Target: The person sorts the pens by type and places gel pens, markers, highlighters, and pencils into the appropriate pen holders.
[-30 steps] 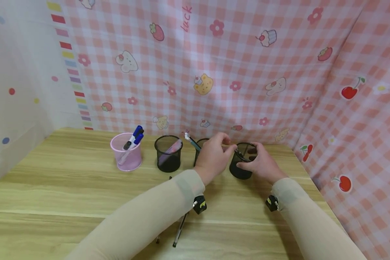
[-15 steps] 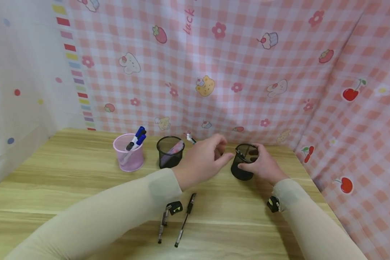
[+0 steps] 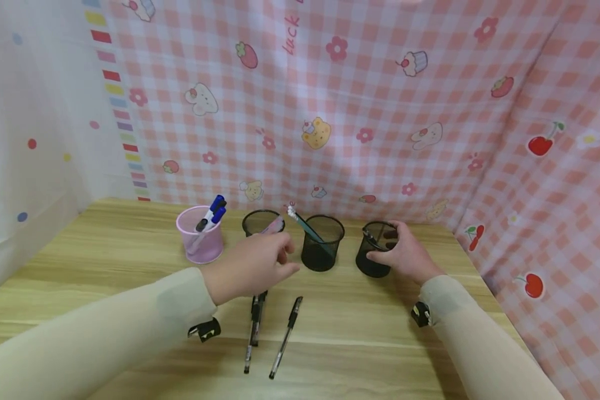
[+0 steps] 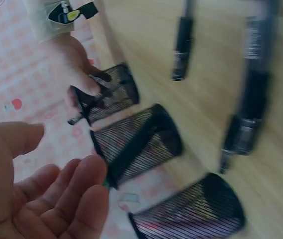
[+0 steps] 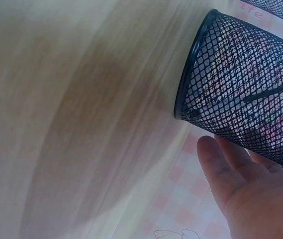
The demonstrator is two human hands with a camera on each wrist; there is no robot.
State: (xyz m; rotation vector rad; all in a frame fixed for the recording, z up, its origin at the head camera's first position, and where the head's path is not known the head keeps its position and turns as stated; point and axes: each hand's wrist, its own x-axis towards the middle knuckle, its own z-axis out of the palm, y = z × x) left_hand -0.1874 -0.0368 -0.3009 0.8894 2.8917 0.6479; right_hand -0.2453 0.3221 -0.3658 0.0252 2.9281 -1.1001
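Note:
My right hand (image 3: 405, 253) holds the rightmost black mesh pen cup (image 3: 370, 265), thumb at its front and fingers at its far side. A dark pen leans inside that cup, crossing the mesh (image 5: 221, 69) in the right wrist view. My left hand (image 3: 252, 264) is over the table, fingers loosely bent and holding nothing; its palm (image 4: 56, 209) shows in the left wrist view. In the head view it overlaps the second cup from the left. Just below it lie black gel pens (image 3: 255, 325), partly overlapping, and another gel pen (image 3: 286, 338) lies apart to their right.
A pink pen cup (image 3: 200, 250) with blue- and black-capped markers stands at the left. Beside it is a black mesh cup (image 3: 262, 214) with a pinkish item. A third mesh cup (image 3: 321, 258) holds a teal pencil (image 3: 305, 225). A checked curtain (image 3: 360, 100) hangs behind.
My left hand has left the rightmost cup, where it was with a pen at the rim, and has moved left toward the pens. The right hand stays on the cup.

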